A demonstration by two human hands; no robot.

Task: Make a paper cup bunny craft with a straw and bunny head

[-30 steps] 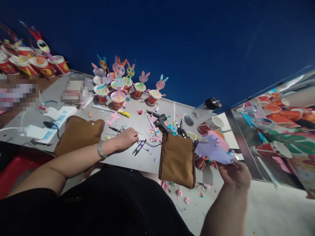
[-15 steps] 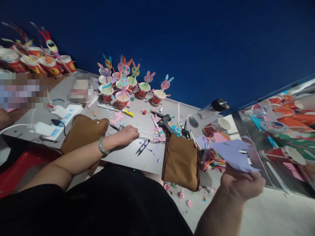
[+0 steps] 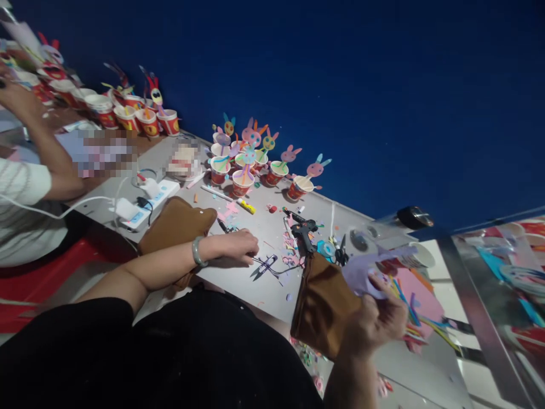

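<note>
My right hand (image 3: 383,318) is closed on a sheet of light purple paper (image 3: 361,275) and holds it above the right-hand brown cushion (image 3: 326,304). My left hand (image 3: 240,245), below a bracelet (image 3: 198,251), has its fingers curled in over the table; whatever may be in them is hidden. Just right of it lie dark thread snips (image 3: 264,268), blades pointing to the lower left. A black hot glue gun (image 3: 304,233) lies farther back among scraps of coloured paper (image 3: 292,255).
Paper cups with rabbit faces (image 3: 243,183) stand along the blue wall. A power strip (image 3: 155,204) lies left, beside another brown cushion (image 3: 176,227). Scissors (image 3: 342,253), a clear bottle (image 3: 415,217) and pink paper (image 3: 421,295) are on the right. A co-worker's arm (image 3: 55,142) shows far left.
My right hand has brought the purple paper leftward from the table's right end to above the brown cushion. The view has swung left. My left hand stays near the snips.
</note>
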